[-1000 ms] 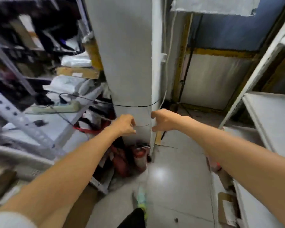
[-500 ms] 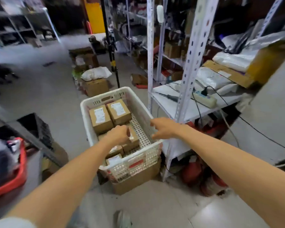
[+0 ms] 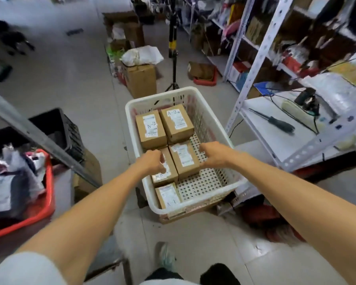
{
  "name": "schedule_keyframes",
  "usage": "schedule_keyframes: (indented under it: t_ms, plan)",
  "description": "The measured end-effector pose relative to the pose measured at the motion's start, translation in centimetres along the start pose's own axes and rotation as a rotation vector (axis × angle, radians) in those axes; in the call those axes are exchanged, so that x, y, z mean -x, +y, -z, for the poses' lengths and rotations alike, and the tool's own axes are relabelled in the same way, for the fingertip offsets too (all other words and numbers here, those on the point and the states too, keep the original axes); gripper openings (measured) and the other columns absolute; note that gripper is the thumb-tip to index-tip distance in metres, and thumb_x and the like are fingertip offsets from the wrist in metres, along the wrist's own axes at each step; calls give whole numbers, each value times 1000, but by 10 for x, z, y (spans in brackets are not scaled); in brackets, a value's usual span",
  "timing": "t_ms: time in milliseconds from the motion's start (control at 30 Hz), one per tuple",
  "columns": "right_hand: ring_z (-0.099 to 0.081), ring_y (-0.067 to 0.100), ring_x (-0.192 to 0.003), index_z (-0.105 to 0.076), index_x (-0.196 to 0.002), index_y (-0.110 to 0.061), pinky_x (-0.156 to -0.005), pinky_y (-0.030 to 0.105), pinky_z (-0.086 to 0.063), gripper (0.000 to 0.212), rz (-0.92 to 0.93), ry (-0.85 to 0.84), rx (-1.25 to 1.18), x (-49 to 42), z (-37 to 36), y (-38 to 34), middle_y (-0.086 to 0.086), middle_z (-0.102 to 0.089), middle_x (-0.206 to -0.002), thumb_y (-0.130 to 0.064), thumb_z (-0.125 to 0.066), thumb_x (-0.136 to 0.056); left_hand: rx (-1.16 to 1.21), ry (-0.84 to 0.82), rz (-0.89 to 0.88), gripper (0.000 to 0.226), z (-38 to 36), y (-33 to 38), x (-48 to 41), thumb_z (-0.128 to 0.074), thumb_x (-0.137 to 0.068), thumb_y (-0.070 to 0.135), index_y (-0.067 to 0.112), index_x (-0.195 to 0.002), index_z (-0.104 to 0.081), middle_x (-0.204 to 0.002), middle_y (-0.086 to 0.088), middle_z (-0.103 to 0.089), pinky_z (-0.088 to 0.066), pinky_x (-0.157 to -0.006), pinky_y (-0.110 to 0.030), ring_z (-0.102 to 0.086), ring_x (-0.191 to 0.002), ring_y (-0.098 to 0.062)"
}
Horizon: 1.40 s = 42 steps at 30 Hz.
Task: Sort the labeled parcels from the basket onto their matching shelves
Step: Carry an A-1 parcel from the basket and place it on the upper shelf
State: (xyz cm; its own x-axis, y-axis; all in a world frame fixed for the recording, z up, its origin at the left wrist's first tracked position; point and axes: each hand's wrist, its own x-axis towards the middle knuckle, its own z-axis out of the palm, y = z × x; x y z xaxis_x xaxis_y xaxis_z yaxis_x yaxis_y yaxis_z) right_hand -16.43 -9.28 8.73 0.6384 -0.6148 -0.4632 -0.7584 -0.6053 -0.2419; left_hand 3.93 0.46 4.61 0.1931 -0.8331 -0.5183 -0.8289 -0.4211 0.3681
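Hands both curled; left hand (image 3: 152,163) above one middle parcel (image 3: 166,174), right hand (image 3: 212,154) at right edge of neighbouring parcel (image 3: 185,159); I cannot tell whether either grips; five labelled parcels lie in white basket (image 3: 206,124), just beside shelf rack (image 3: 265,140).

The left hand (image 3: 152,163) hides most of the brown cardboard parcel's (image 3: 171,171) label, perhaps an A; the red plastic tub (image 3: 50,192) runs off at eight o'clock.
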Motion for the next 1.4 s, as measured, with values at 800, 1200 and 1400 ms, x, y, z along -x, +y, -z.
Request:
schedule_keyframes:
  t_ms: [800,1200,1400]
  plan:
    - [-38,37,-130,-18,-145,0,-97,40,-42,98,-295,-479,-335,-225,-295,13,23,-35,-142,-32,-77,-75,377,-36,527,38,-159,-53,-154,-58,-82,14,11,-119,-52,-110,-8,-62,-50,-85,-39,-58,-101,-27]
    - [-24,39,-138,29,-145,-20,-96,56,-39,152,-486,-334,-293,-226,-357,-12,16,-11,-156,-66,-77,-46,631,29,611,32,-163,-63,-158,-58,-82,20,11,-112,-52,-105,-6,-61,-47,-76,-34,-58,-98,-25]
    - [-11,40,-145,30,-145,-19,-113,51,-27,154,-394,-490,-360,-217,-284,22,23,5,-158,-46,-88,-50,619,14,624,21,-153,-54,-146,-58,-83,18,15,-103,-53,-103,-5,-62,-47,-74,-32,-59,-94,-26]
